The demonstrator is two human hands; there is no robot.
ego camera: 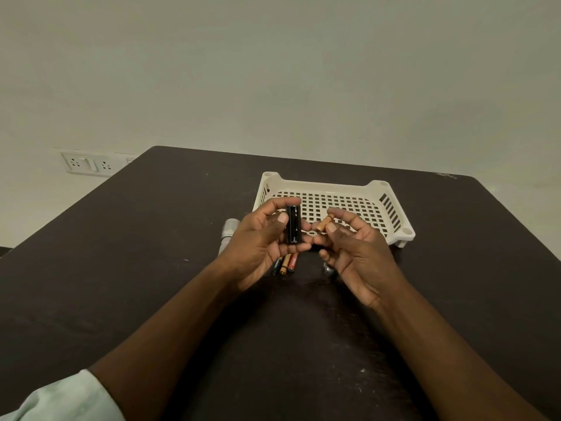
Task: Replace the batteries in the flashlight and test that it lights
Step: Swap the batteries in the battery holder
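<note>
Up close: ridged black battery holder (pixel 293 223) (plastic), copper-toned battery (pixel 324 223).

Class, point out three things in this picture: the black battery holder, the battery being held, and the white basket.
battery holder (pixel 293 223): head view, middle of its black body, in the left hand.
held battery (pixel 323 224): head view, its copper-coloured body, pinched by the right hand.
white basket (pixel 394 211): head view, its slotted right wall.

Head camera looks forward and down, close over the table (pixel 121 268).
</note>
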